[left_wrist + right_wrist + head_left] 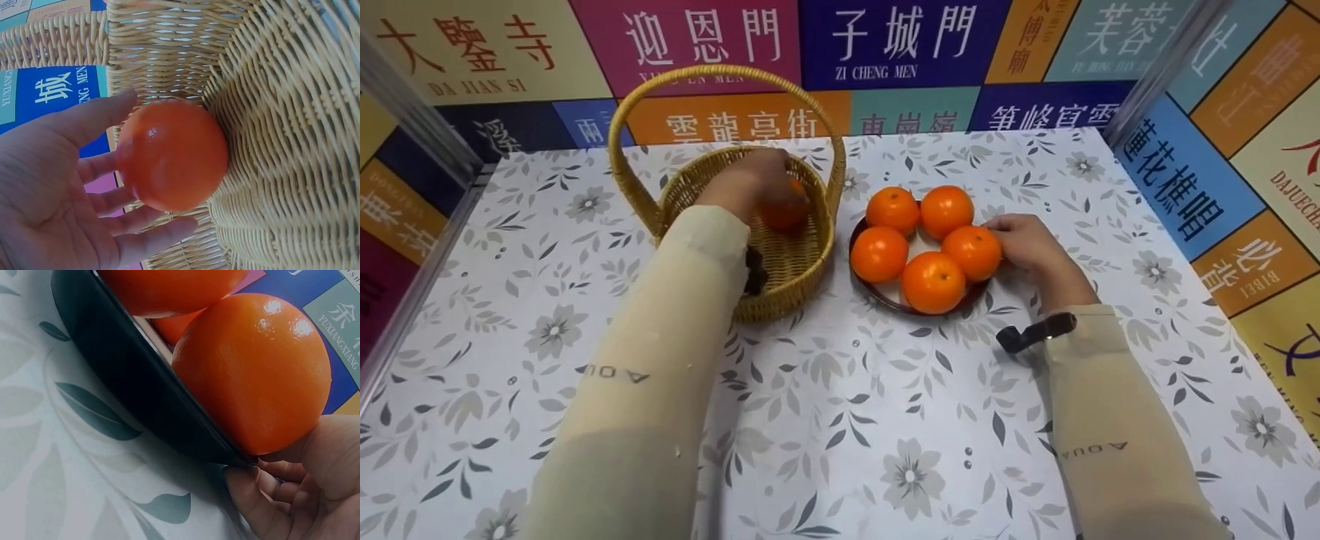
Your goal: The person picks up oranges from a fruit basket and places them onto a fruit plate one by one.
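Note:
Inside the wicker basket (784, 259), my left hand (754, 180) reaches down over an orange (173, 154). In the left wrist view the orange lies against the woven inside, with the loose, spread fingers (138, 225) beside and below it and the thumb along its upper edge. My right hand (1031, 244) pinches the rim of a dark round plate (140, 388) at its right side. One orange (253, 374) sits right by those fingers. Several oranges (933, 282) stand in a ring on this plate, whose pale middle shows between them.
The basket's tall arched handle (727, 71) rises over the left forearm. A white tablecloth (840, 420) with grey flowers and leaves covers the table. Panels with Chinese lettering (900, 37) stand along the back and sides. A dark strap (1039, 332) sits at the right wrist.

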Demonstrator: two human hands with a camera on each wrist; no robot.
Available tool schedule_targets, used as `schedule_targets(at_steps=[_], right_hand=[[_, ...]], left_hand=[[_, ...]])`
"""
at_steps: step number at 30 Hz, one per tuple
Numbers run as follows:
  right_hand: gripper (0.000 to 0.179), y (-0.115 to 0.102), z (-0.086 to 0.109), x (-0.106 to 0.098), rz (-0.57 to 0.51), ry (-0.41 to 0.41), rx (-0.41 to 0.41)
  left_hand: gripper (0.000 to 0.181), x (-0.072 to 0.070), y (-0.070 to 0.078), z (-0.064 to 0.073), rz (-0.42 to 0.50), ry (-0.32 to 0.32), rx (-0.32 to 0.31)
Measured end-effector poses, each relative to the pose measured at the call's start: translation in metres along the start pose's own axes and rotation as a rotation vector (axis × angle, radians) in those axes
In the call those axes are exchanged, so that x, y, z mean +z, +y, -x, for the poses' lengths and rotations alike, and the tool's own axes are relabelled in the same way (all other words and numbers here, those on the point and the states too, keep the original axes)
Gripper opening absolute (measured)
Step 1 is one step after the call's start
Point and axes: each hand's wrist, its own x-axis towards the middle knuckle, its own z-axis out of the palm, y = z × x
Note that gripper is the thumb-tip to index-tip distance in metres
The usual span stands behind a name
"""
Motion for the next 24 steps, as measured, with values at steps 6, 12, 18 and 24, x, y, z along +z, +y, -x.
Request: schedule_targets(at_steps=[6,12,18,24], right_hand=[[0.035,0.001,0.0,-0.001,0.011,0.007,-0.028],[0.036,0.003,-0.001,0.001,-0.015,-0.008,-0.02],[0.035,0.001,0.0,0.002,-0.029,0.0,-0.005],[0.035,0.0,-0.001,0.002,-0.033,0.007,-0.004]], left_hand=[[0.074,0.003,-0.007,-0.004,0.003,0.015,0.02],[0.08,0.005,-0.017,-0.015,0.043,0.015,0.041],[0.078,0.006,-0.019,-0.015,0.053,0.021,0.034],[0.072,0.007,-0.018,-0.012,0.084,0.014,0.032]])
